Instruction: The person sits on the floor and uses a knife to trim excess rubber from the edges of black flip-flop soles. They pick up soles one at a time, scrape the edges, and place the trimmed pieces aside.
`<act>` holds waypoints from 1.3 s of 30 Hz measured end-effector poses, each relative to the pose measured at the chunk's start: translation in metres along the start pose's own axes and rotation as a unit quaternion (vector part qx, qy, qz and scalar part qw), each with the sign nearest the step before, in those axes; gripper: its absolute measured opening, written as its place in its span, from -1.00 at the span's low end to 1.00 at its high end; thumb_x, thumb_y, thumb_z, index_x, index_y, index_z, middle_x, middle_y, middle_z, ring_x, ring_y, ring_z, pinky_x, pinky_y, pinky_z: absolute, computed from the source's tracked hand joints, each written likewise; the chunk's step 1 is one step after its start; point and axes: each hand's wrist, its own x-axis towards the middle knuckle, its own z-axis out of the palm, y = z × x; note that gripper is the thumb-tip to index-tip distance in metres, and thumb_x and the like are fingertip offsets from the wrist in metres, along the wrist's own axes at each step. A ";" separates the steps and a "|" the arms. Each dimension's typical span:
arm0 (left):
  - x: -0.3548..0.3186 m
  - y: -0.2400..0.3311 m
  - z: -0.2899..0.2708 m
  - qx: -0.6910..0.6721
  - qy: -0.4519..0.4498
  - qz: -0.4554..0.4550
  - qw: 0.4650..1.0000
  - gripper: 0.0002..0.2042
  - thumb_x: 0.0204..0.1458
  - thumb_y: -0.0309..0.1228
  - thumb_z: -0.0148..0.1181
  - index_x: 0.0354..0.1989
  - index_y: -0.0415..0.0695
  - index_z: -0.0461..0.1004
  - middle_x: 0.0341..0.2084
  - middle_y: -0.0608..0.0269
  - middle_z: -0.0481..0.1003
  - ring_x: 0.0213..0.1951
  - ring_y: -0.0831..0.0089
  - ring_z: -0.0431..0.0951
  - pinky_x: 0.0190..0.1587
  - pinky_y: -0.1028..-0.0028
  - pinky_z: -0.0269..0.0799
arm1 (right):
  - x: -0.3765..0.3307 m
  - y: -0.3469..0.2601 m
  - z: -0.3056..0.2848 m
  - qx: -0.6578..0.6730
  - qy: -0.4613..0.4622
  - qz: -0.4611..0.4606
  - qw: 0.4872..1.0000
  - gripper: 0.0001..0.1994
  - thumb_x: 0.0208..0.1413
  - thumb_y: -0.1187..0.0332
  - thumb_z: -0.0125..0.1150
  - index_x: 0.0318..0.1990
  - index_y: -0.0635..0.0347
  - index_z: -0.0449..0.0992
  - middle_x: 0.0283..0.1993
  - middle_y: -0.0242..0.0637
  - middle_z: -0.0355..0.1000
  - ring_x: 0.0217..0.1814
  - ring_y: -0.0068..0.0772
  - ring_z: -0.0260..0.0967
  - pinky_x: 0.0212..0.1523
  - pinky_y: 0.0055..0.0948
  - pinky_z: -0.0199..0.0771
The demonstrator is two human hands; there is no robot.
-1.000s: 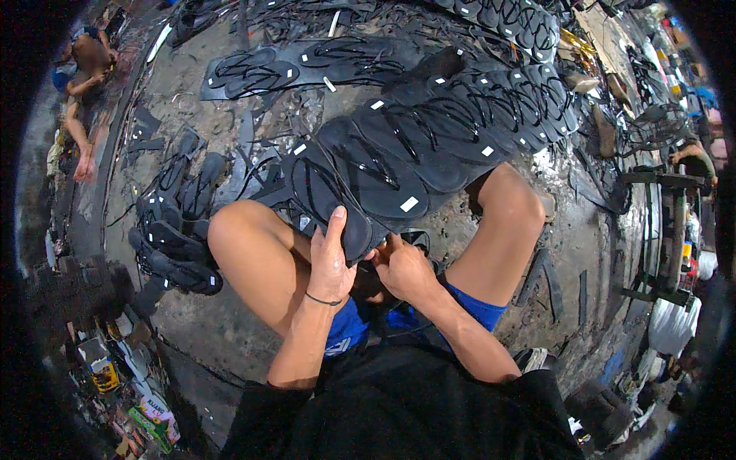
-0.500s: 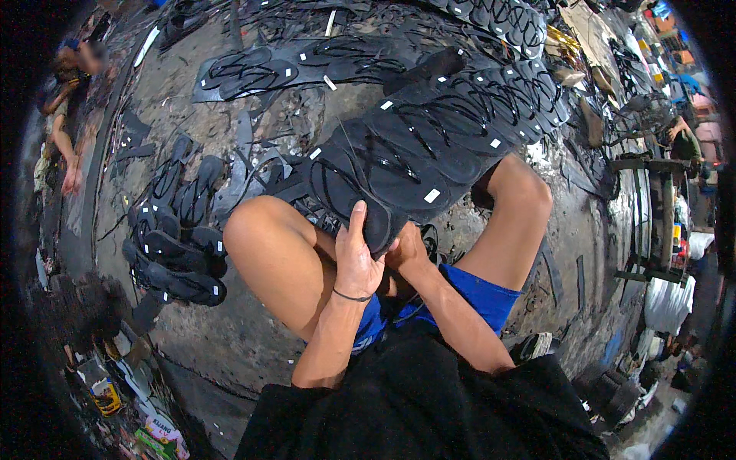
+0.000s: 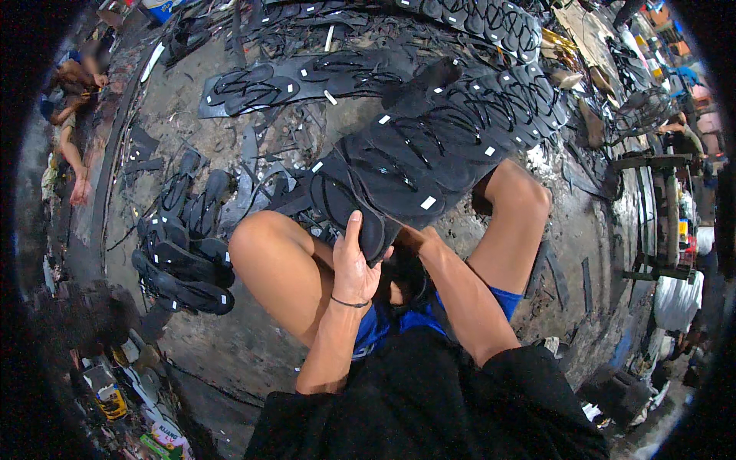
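A long black rubber sheet stretches from between my knees toward the far right, with rows of black flip-flops lying on it. At its near left end, my left hand is closed on the heel end of a black flip-flop, thumb on top and fingers underneath. Just to the right, my right hand reaches beneath the sheet's near edge, and its fingers are hidden there. Small white labels mark several of the flip-flops.
A heap of black flip-flops lies left of my left knee. Beyond it, another rubber strip carries more flip-flops. Black scraps litter the floor. A metal-framed stand is at the right, and another person sits at the far left.
My right hand has shifted slightly right and farther under the sheet, away from my left hand. My left hand keeps its hold on the flip-flop's heel. The whole view has shifted a little.
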 end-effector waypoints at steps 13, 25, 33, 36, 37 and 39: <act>-0.073 0.024 -0.039 0.071 -0.060 0.128 0.987 -0.69 0.15 -0.45 0.18 0.04 -0.32 0.42 -0.16 0.14 0.55 -0.13 0.36 0.62 -0.07 0.26 0.63 | 0.047 -0.089 0.040 0.204 -0.051 0.140 0.968 -0.52 0.38 -0.06 -0.14 -0.08 0.29 0.34 -0.35 0.05 0.44 -0.28 -0.09 0.45 -0.24 -0.11 0.37; -0.104 0.006 -0.031 0.077 -0.028 0.150 0.985 -0.72 0.18 -0.27 0.17 -0.12 -0.26 0.44 -0.37 0.19 0.53 -0.35 0.44 0.57 -0.30 0.48 0.51 | -0.131 -0.128 -0.115 0.162 -0.101 0.128 0.973 -0.63 0.31 0.35 0.09 0.24 0.14 0.37 -0.18 -0.15 0.54 -0.27 -0.40 0.50 -0.21 -0.41 0.51; -0.114 -0.027 -0.070 0.259 0.054 0.275 0.924 -0.64 0.10 -0.36 0.25 -0.02 -0.29 0.36 -0.41 0.17 0.43 -0.44 0.33 0.46 -0.36 0.38 0.40 | -0.170 -0.142 -0.134 0.123 -0.193 0.106 0.968 -0.68 0.17 0.30 0.30 0.07 0.10 0.57 -0.30 -0.16 0.55 -0.38 -0.24 0.53 -0.34 -0.32 0.55; -0.123 -0.023 -0.065 0.164 0.071 0.200 0.963 -0.60 0.07 -0.42 0.28 0.03 -0.29 0.33 -0.38 0.16 0.43 -0.43 0.34 0.46 -0.35 0.39 0.42 | -0.160 -0.149 -0.118 0.064 -0.153 0.068 0.984 -0.67 0.15 0.29 0.32 0.07 0.08 0.57 -0.32 -0.19 0.55 -0.40 -0.21 0.53 -0.37 -0.32 0.55; -0.122 -0.020 -0.062 0.215 0.051 0.232 0.947 -0.59 0.06 -0.44 0.29 0.06 -0.29 0.32 -0.38 0.16 0.43 -0.42 0.35 0.46 -0.36 0.40 0.43 | -0.157 -0.150 -0.108 0.055 -0.119 0.053 0.990 -0.67 0.14 0.29 0.32 0.06 0.07 0.57 -0.32 -0.20 0.55 -0.40 -0.20 0.52 -0.38 -0.31 0.55; -0.123 -0.018 -0.061 0.423 0.002 0.368 0.828 -0.54 0.06 -0.47 0.30 0.12 -0.28 0.30 -0.38 0.17 0.42 -0.40 0.37 0.46 -0.37 0.42 0.43 | -0.148 -0.145 -0.087 0.040 -0.057 0.020 0.997 -0.64 0.11 0.28 0.35 0.09 -0.01 0.57 -0.34 -0.25 0.53 -0.41 -0.23 0.51 -0.42 -0.29 0.54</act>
